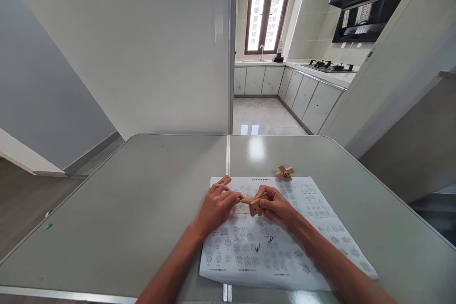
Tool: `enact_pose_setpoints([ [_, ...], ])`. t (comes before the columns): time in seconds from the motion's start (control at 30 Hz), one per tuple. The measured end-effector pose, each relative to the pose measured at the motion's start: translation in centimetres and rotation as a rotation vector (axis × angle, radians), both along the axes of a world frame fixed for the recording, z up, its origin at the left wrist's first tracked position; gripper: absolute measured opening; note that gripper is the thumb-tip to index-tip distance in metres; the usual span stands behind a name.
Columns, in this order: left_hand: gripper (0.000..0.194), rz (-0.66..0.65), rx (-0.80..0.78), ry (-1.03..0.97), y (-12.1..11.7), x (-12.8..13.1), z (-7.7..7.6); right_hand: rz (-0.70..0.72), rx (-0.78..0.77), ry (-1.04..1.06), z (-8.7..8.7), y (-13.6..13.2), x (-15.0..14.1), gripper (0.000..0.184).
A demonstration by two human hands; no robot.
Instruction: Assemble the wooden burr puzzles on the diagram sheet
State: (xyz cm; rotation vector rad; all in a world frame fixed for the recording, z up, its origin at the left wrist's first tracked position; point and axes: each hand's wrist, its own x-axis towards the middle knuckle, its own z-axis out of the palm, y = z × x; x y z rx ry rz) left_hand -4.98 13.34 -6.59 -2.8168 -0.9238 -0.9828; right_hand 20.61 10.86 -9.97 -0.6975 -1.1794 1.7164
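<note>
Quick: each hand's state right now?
Left hand: closed, pinching one end of a wooden stick.
Right hand: closed, holding a wooden block.

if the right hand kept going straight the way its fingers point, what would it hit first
Past the wooden pieces in its fingers, the right hand would probably meet the left hand first, though exact depth is unclear.
</note>
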Motion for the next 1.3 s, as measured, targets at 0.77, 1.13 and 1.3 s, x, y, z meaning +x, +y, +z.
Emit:
enact_pose_setpoints([
  [0.77,0.014,0.368,-0.087,-0.082,0.1,-0.1,-1.0,-0.271,0.165,-0.501,1.3,-0.4,-1.1,0.044],
  [1.13,0.019,0.376,-0.049,-0.046,0.4,-0.3,-1.8,-0.261,0.262,-0.643,1.6,-0.8,-1.2,0.035],
  [1.3,0.022,0.433,-0.087,-0.031,0.3,-0.4,-1.8,-0.246,0.298,-0.684,2.0,-0.8,-1.2,0.033],
])
